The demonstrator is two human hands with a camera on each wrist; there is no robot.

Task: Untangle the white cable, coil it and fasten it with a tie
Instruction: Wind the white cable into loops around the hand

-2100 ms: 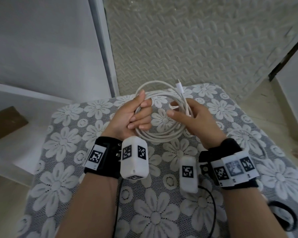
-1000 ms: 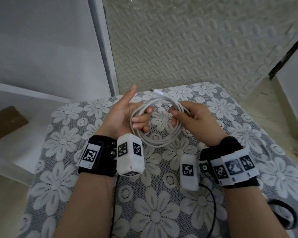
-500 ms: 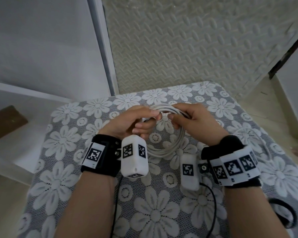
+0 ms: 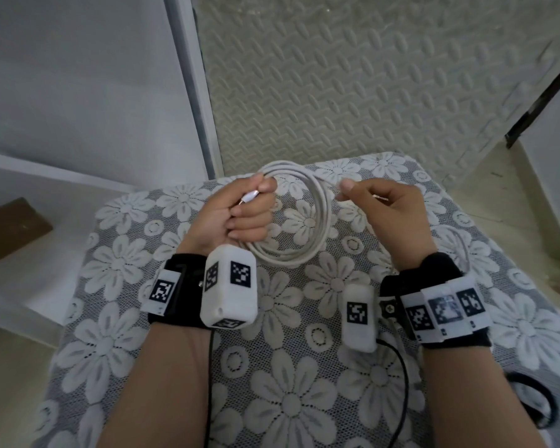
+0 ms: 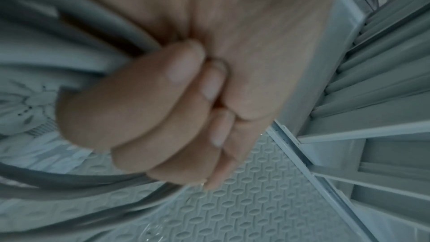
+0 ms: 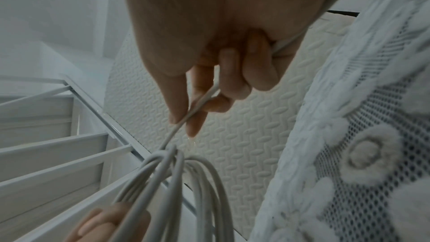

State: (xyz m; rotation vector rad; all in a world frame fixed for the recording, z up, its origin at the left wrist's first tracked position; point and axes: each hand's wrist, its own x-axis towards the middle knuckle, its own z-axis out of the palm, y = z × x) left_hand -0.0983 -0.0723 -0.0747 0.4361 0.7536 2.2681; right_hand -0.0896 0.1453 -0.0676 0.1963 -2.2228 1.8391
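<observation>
white cable (image 4: 307, 218): coiled | left hand (image 4: 236, 215) now fists loops, plug | right hand (image 4: 392, 208) draws tail out, pinched | tie pending

Obstacles: coil (image 4: 307, 218) held upright between left hand (image 4: 236, 218) and right hand (image 4: 392, 208), filling the gap between them. Wrist cameras' black cords (image 4: 401, 376) trail over the near cloth (image 4: 288, 399). Wall (image 4: 353, 76) closes the far edge; frame post (image 4: 191, 85) stands far left.
Free room: bare cloth near the wrists; strip of cloth left of the left hand; cloth right of the right hand.
</observation>
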